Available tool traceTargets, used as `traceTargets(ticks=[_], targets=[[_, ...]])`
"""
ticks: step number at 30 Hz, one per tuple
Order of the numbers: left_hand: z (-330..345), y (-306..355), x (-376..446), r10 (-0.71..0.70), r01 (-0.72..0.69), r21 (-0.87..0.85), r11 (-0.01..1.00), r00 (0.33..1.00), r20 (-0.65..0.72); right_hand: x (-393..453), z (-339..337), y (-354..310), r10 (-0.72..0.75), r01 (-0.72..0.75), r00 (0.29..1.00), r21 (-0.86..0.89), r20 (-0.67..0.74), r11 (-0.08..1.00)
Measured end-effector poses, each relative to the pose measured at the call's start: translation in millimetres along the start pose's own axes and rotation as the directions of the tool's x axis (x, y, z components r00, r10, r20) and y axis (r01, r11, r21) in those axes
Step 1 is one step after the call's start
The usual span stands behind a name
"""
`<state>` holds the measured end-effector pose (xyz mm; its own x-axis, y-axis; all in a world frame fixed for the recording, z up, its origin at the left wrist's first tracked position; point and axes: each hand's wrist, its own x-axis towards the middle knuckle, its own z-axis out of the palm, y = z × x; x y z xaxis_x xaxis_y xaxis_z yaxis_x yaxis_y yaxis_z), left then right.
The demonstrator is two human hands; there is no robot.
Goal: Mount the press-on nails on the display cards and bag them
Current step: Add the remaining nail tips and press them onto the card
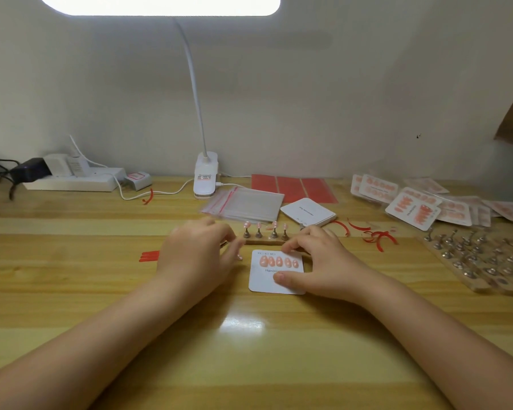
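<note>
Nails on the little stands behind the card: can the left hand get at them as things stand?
Probably yes: the left hand lies just beside the nail stands, with nothing between, and the right hand sits on the display card.

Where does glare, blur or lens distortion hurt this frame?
Head view: the lamp head is blown out to pure white, and its reflection makes a bright patch on the table; the left hand is softened by motion blur; the wide lens bows the table's far edge; printing on the display card is only partly readable.
</note>
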<state>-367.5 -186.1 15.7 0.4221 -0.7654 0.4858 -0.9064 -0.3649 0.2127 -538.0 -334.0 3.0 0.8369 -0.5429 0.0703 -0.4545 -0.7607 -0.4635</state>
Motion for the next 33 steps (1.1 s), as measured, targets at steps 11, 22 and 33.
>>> traceTargets(ticks=[11, 22, 33], targets=[[-13, -43, 18, -0.587, 0.340, 0.518, 0.785, 0.677, 0.445, -6, 2, -6, -0.055, 0.053, 0.994, -0.025, -0.099, 0.998], [-10, -55, 17, -0.487, 0.375, 0.407, 0.833, 0.846, 0.217, -10, 1, -13, -0.077, 0.076, 0.978, -0.013, -0.192, 0.997], [-46, -36, 17, 0.006, -0.035, -0.118, 0.992, 0.970, -0.241, -15, -17, -42, -0.164, 0.243, 0.847, 0.094, -0.505, 0.965]])
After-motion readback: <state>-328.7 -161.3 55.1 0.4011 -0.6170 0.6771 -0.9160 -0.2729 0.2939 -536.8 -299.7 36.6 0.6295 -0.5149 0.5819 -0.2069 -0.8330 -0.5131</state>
